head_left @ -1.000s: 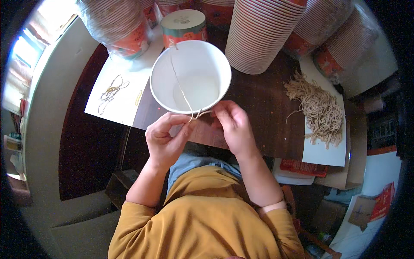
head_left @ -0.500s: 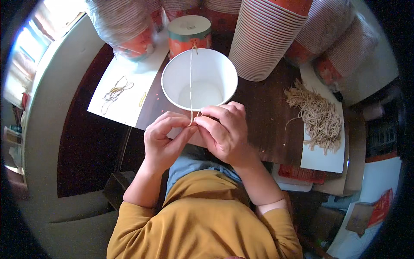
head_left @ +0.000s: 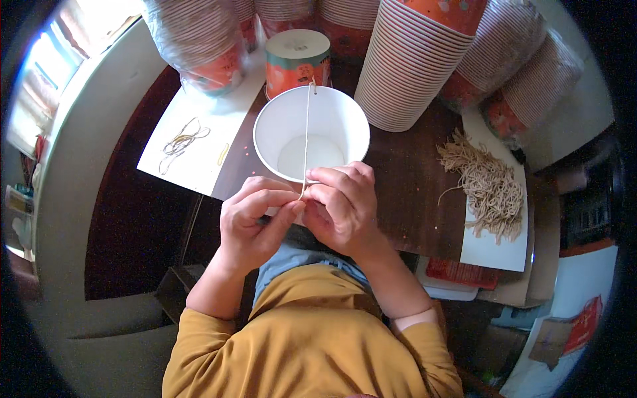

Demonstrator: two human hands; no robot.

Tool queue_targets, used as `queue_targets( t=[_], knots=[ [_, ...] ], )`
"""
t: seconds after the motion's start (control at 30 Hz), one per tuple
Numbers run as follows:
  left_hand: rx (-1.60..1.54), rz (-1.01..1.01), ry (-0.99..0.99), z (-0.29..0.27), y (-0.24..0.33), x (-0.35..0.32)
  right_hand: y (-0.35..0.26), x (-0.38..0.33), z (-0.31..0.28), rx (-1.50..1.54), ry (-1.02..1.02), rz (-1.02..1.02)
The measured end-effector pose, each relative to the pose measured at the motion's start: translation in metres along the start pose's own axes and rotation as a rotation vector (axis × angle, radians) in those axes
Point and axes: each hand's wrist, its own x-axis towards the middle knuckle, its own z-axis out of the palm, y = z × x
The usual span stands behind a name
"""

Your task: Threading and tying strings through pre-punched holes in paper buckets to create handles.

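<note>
A white-lined paper bucket (head_left: pixel 279 126) stands at the table's front edge, its mouth tipped toward me. One beige cord (head_left: pixel 306 132) is fixed at a hole in the far rim and stretches across the opening to the near rim. There my left hand (head_left: pixel 255 215) pinches the cord between thumb and forefinger. My right hand (head_left: pixel 345 205) is closed at the near rim beside it, fingertips close to the left ones. Whether it grips the cord end or the rim is hidden behind its fingers.
A tall stack of paper buckets (head_left: pixel 415 66) rises behind, with plastic-wrapped stacks (head_left: pixel 196 40) around it. One upturned orange bucket (head_left: pixel 298 63) stands behind mine. A bundle of beige cords (head_left: pixel 488 189) lies on white card at right, loose cords (head_left: pixel 180 142) on white card at left.
My left fingers have drawn the cord slightly down and right along the near rim. Bucket and table sit a little lower in view; the right hand stays close by.
</note>
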Motion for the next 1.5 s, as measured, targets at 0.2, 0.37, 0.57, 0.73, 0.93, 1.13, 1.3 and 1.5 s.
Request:
queue_targets(
  t=[0.2,0.37,0.57,0.73,0.93,1.13,1.3,1.5],
  knots=[
    [0.017,0.038,-0.026,0.003,0.002,0.002,0.001,-0.011,0.003,0.08,0.022,0.044],
    [-0.215,0.072,0.005,-0.009,0.012,0.001,-0.008,-0.009,-0.001,0.009,-0.075,0.058],
    [-0.469,-0.031,0.07,-0.011,0.012,0.003,0.001,-0.009,-0.01,-0.063,-0.08,0.064],
    [-0.615,-0.149,-0.204,-0.021,0.006,0.006,0.008,-0.002,-0.029,0.004,-0.279,0.141],
    [-0.603,0.016,-0.648,-0.026,-0.018,0.005,0.061,0.057,-0.069,0.058,-0.433,0.297],
    [-0.946,-0.439,-0.381,-0.023,-0.057,-0.011,0.12,0.084,-0.032,0.003,-0.875,0.687],
    [-0.622,-0.741,-0.07,-0.032,-0.088,-0.006,0.066,0.088,-0.017,-0.051,-0.198,0.071],
    [-0.461,-0.198,0.114,-0.065,-0.105,0.09,0.078,0.113,-0.017,0.531,-0.148,0.122]
  ],
)
